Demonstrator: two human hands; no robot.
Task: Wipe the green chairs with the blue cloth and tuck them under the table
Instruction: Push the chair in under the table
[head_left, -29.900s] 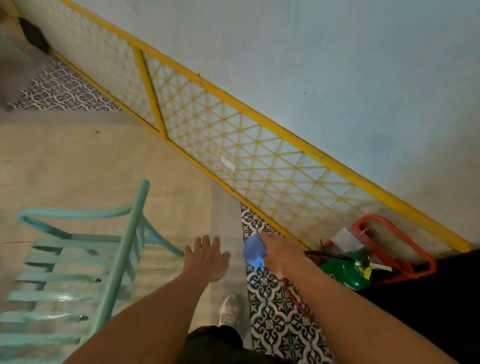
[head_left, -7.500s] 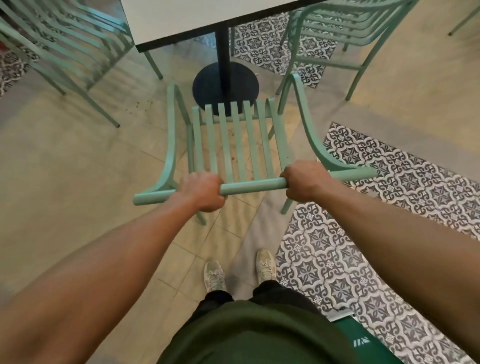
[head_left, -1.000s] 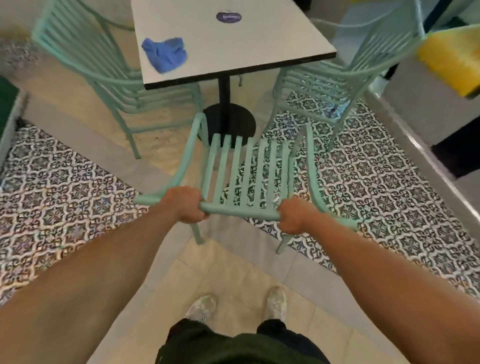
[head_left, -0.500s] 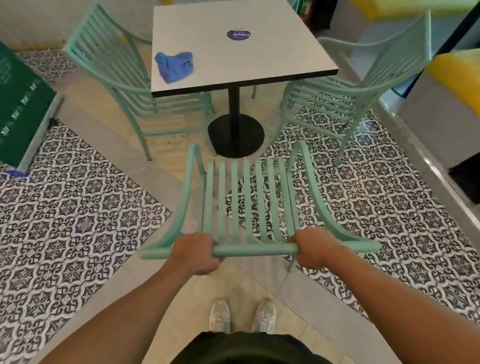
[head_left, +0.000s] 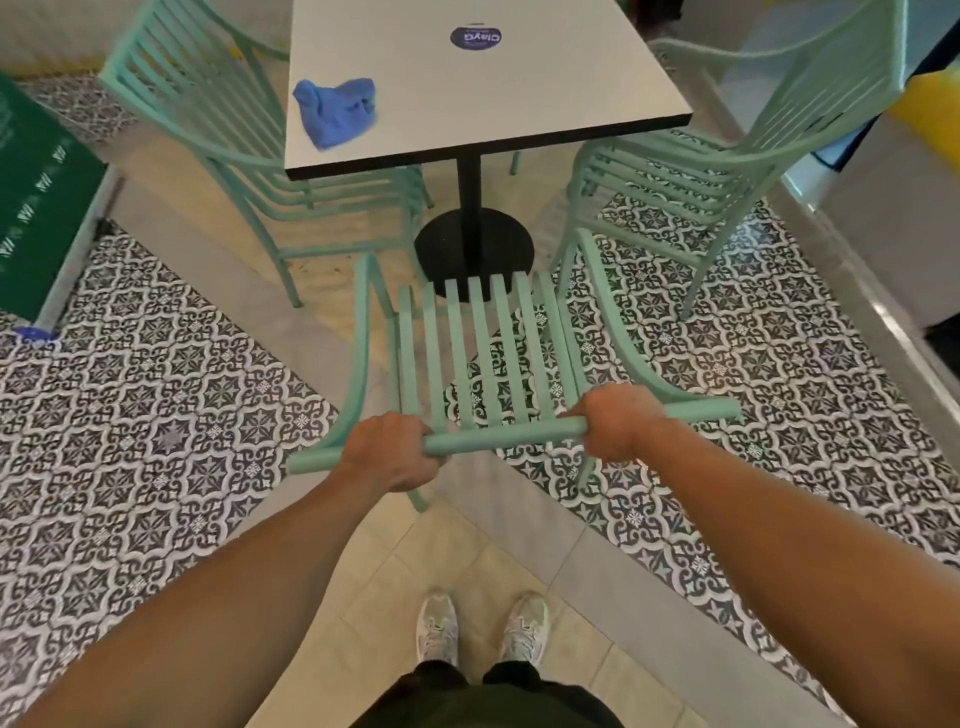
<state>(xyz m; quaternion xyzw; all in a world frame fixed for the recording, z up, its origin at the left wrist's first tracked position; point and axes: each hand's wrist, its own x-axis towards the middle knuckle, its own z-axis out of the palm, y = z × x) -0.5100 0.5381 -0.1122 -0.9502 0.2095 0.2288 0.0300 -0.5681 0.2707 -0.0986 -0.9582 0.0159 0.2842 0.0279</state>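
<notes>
A mint-green slatted chair (head_left: 483, 353) stands in front of me, its seat facing the white square table (head_left: 519, 88). My left hand (head_left: 389, 457) and my right hand (head_left: 615, 421) both grip the chair's top back rail. The front of the seat reaches the table's black round base (head_left: 472, 244). The crumpled blue cloth (head_left: 335, 109) lies on the table's near left corner. A second green chair (head_left: 234, 145) sits at the table's left side, a third (head_left: 727, 156) at its right.
A dark green sign board (head_left: 41, 197) leans on the floor at the left. A grey raised kerb (head_left: 857, 249) and yellow seating (head_left: 930, 109) border the right. My two shoes (head_left: 483, 629) stand on beige tiles between patterned floor tiles.
The chair has slid forward toward the table base while both hands stay on its back rail. I have stepped closer, so the table and cloth look nearer.
</notes>
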